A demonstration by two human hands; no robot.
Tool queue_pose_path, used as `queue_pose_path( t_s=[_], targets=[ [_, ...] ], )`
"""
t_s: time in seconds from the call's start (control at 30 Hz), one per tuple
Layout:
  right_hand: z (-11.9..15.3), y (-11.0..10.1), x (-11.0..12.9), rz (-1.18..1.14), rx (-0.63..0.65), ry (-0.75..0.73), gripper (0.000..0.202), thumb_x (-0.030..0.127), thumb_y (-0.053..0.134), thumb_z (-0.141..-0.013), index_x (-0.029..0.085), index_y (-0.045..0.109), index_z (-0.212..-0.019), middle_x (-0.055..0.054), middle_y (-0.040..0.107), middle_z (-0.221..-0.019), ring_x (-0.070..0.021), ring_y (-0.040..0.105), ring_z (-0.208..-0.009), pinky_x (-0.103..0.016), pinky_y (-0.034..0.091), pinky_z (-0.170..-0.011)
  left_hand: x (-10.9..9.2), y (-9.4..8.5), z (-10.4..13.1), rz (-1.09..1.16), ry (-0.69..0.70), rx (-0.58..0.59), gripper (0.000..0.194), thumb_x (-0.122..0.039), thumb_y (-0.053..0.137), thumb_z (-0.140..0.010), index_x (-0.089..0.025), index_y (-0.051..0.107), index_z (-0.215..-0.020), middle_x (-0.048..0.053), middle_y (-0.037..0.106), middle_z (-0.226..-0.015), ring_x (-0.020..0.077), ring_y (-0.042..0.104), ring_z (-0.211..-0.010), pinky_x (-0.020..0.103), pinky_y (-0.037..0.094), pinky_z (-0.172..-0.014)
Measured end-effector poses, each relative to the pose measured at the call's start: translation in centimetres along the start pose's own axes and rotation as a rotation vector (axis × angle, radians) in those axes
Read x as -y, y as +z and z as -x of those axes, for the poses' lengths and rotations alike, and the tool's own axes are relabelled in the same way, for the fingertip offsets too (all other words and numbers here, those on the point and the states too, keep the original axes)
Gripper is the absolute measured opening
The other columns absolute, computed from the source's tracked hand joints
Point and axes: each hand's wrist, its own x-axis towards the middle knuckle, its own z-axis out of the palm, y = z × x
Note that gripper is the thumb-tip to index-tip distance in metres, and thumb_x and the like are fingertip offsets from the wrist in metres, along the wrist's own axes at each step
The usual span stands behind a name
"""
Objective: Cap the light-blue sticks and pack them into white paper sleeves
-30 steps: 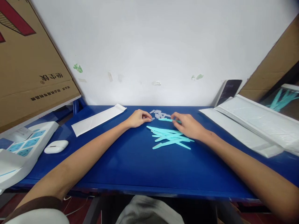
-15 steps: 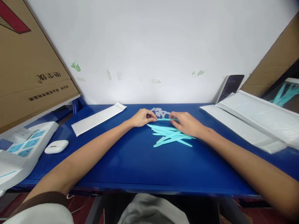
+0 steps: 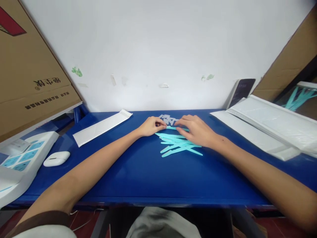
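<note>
My left hand (image 3: 151, 126) is closed in a pinch on the left end of a slim turquoise eyebrow razor (image 3: 171, 127). To the right, my right hand (image 3: 195, 130) hovers around the razor's handle with thumb and fingertips apart. Just in front of both hands lies a loose pile of turquoise eyebrow razors (image 3: 182, 145), crossing one another. Small translucent blade caps (image 3: 166, 118) are heaped behind the hands, partly covered by my right fingers. What my left fingertips press against is largely hidden.
On the blue table (image 3: 148, 175), a white pouch (image 3: 102, 128), a white earbud case (image 3: 56, 158) and a power strip (image 3: 29, 155) lie left. White packaging (image 3: 262, 132) and a dark-faced box (image 3: 241, 92) stand right. A clear container (image 3: 300, 97) holds turquoise razors. Cardboard (image 3: 32, 66) leans left.
My right fingers have slid left along the razor and spread apart from its handle. My left hand keeps its pinch. The whole view has shifted slightly.
</note>
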Motion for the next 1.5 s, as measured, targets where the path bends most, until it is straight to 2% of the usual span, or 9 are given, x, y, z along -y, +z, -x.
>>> queue_pose_path(
  t_s=[0.1, 0.23, 0.43, 0.6, 0.8, 0.97, 1.13, 1.33, 1.5],
  targets=[
    [0.6, -1.6, 0.4, -0.011, 0.119, 0.037, 0.033, 0.046, 0.05, -0.096, 0.021, 0.072, -0.098, -0.003, 0.063, -0.065, -0.0209, 0.058, -0.068, -0.039, 0.038, -0.081, 0.0, 0.0, 0.0, -0.041, -0.029, -0.07, 0.03, -0.036, 0.059, -0.093, -0.018, 0.079, -0.106, 0.007, 0.072, -0.1, 0.0188, 0.064, -0.083, 0.031, 0.049, -0.079],
    [1.0, -3.0, 0.7, -0.164, 0.31, 0.035, 0.03, 0.047, 0.06, -0.088, 0.022, 0.075, -0.094, 0.0, 0.058, -0.058, -0.0174, 0.054, -0.059, -0.031, 0.035, -0.062, 0.1, -0.2, 0.2, -0.112, -0.059, -0.176, 0.034, -0.031, 0.049, -0.097, -0.019, 0.076, -0.114, 0.01, 0.07, -0.115, 0.0248, 0.062, -0.108, 0.041, 0.046, -0.102],
    [0.8, -2.8, 0.8, -0.336, 0.425, 0.029, 0.026, 0.044, 0.069, -0.081, 0.021, 0.077, -0.09, 0.002, 0.058, -0.06, -0.0115, 0.048, -0.05, -0.027, 0.035, -0.054, -0.4, -0.2, 0.5, -0.083, -0.003, 0.022, 0.04, -0.032, 0.04, -0.101, -0.026, 0.069, -0.127, 0.001, 0.061, -0.144, 0.0258, 0.042, -0.144, 0.045, 0.026, -0.123],
    [0.9, -2.6, 0.1, -0.345, 0.394, 0.0, 0.03, 0.047, 0.06, -0.088, 0.022, 0.074, -0.08, 0.0, 0.055, -0.064, -0.0122, 0.044, -0.053, -0.027, 0.034, -0.053, -0.3, -0.4, 0.3, -0.062, -0.084, -0.013, 0.048, -0.032, 0.03, -0.103, -0.021, 0.071, -0.125, 0.002, 0.069, -0.133, 0.024, 0.057, -0.13, 0.039, 0.039, -0.115],
    [0.9, -2.0, -1.2, -0.332, 0.254, 0.036, 0.032, 0.048, 0.052, -0.095, 0.02, 0.066, -0.087, -0.006, 0.068, -0.085, -0.0172, 0.057, -0.071, -0.03, 0.041, -0.065, 1.5, -1.7, 0.3, -0.145, -0.042, -0.023, 0.034, -0.018, 0.048, -0.091, -0.02, 0.077, -0.108, 0.003, 0.075, -0.116, 0.0217, 0.067, -0.106, 0.032, 0.048, -0.097],
    [0.6, -0.7, -2.5, -0.204, 0.109, 0.097, 0.025, 0.039, 0.041, -0.101, 0.021, 0.058, -0.105, -0.006, 0.069, -0.087, -0.0192, 0.059, -0.07, -0.032, 0.04, -0.065, 1.9, -2.2, 0.3, -0.167, -0.104, -0.022, 0.025, -0.034, 0.065, -0.087, -0.018, 0.079, -0.1, 0.005, 0.075, -0.09, 0.0173, 0.061, -0.072, 0.029, 0.045, -0.072],
    [0.6, 0.4, -3.3, -0.154, -0.046, 0.158, 0.035, 0.034, 0.034, -0.103, 0.02, 0.059, -0.123, -0.01, 0.072, -0.102, -0.0229, 0.064, -0.081, -0.034, 0.042, -0.069, 1.4, -2.6, 0.2, -0.08, -0.146, 0.032, 0.029, -0.042, 0.071, -0.083, -0.016, 0.078, -0.093, 0.003, 0.071, -0.078, 0.0144, 0.055, -0.066, 0.027, 0.039, -0.064],
    [0.4, 0.7, -2.9, -0.128, -0.165, 0.239, 0.032, 0.043, 0.052, -0.097, 0.022, 0.071, -0.111, -0.006, 0.075, -0.1, -0.0213, 0.066, -0.074, -0.035, 0.046, -0.069, 1.1, -2.1, 0.2, -0.103, -0.17, 0.027, 0.037, -0.051, 0.064, -0.087, -0.016, 0.073, -0.083, 0.002, 0.067, -0.072, 0.0134, 0.052, -0.062, 0.027, 0.036, -0.061],
    [0.3, 1.2, -2.5, -0.202, -0.189, 0.328, 0.035, 0.047, 0.071, -0.082, 0.022, 0.075, -0.108, -0.004, 0.077, -0.093, -0.0236, 0.071, -0.079, -0.035, 0.051, -0.07, 1.2, -1.8, 0.3, -0.171, -0.041, -0.004, 0.03, -0.041, 0.059, -0.09, -0.017, 0.075, -0.096, 0.005, 0.07, -0.087, 0.0153, 0.055, -0.071, 0.028, 0.041, -0.068]
  ],
)
